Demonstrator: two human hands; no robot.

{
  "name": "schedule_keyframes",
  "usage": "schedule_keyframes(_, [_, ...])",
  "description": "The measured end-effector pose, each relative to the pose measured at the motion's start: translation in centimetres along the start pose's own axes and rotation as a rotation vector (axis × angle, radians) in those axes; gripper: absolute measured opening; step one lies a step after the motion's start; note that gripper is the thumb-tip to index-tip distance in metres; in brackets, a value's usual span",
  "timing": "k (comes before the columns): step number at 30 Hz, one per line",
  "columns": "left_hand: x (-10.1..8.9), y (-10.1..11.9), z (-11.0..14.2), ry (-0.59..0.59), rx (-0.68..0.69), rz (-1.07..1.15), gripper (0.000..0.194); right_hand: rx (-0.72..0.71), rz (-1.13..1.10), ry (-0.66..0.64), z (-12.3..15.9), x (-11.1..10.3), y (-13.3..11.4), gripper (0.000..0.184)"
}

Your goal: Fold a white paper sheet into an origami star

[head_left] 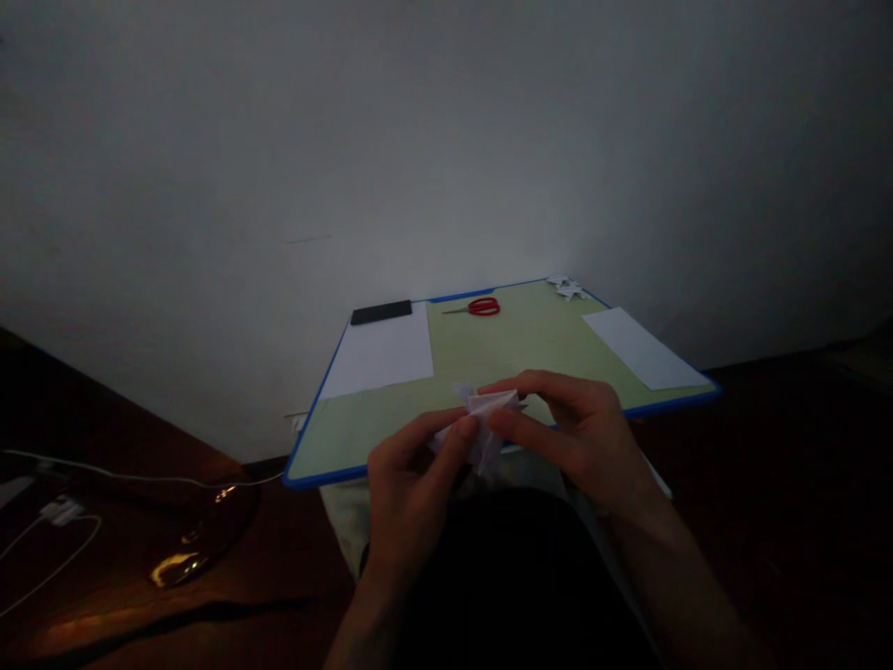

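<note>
Between my hands, just over the near edge of the table, is a piece of folded white paper point(493, 402) with several creased flaps. My left hand point(413, 465) grips its left side, the thumb pressed on the front. On the right side, my right hand point(576, 428) pinches it between thumb and index finger. The fingers behind the paper are partly hidden. Farther back on the table lie scissors point(483, 307) with red handles, their blades pointing left.
The green-topped table point(516, 344) has a blue rim and stands against a wall. On it are a white sheet point(383, 354), a dark flat object point(380, 313), another white sheet point(646, 349) and small folded paper pieces point(568, 288). A white cable point(139, 478) runs at the left.
</note>
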State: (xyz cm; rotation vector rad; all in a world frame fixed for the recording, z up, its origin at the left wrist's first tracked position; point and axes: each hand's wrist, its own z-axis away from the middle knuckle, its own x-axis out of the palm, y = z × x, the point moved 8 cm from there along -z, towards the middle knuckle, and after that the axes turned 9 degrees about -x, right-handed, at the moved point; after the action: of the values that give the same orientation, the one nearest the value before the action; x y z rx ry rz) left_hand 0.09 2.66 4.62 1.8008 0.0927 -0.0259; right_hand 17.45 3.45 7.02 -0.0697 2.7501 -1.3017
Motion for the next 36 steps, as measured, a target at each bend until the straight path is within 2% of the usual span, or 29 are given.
schedule_keyframes(3, [0.1,-0.1,0.0,-0.009,0.019,0.008,0.009,-0.069,-0.032,-0.036,0.1,0.1,-0.2,0.011])
schedule_keyframes(6, [0.3,0.2,0.1,-0.028,0.048,0.003,0.008,-0.083,-0.076,-0.019,0.1,0.2,0.0,0.010])
schedule_keyframes(10, [0.2,0.6,0.2,-0.021,0.071,-0.047,0.006,-0.024,-0.094,0.047,0.0,0.1,0.5,0.034])
schedule_keyframes(11, [0.1,0.7,0.2,-0.014,0.072,-0.064,0.006,-0.020,-0.088,0.028,-0.1,0.3,0.4,0.032])
schedule_keyframes(14, [-0.3,0.9,0.2,0.015,0.079,-0.102,0.007,-0.050,-0.047,-0.071,-0.3,0.9,-0.2,0.004])
schedule_keyframes(17, [-0.3,1.5,0.2,0.015,0.114,-0.147,0.010,-0.083,-0.046,-0.087,-0.4,1.0,-0.5,0.012])
schedule_keyframes(23, [0.1,1.9,0.4,-0.045,0.148,-0.196,0.014,-0.123,-0.049,0.019,-0.2,0.3,-0.4,0.014])
schedule_keyframes(30, [0.2,-0.1,0.0,-0.119,0.001,0.018,0.018,-0.090,-0.072,0.074,-0.4,-0.3,-0.7,0.024])
schedule_keyframes(33, [0.4,-0.6,0.0,-0.129,-0.050,0.028,0.008,-0.046,-0.122,0.115,-0.4,-0.3,-0.1,0.033])
schedule_keyframes(36, [0.3,-0.8,0.0,-0.111,-0.065,0.010,0.007,-0.043,-0.119,0.142,-0.4,-0.1,0.4,0.032])
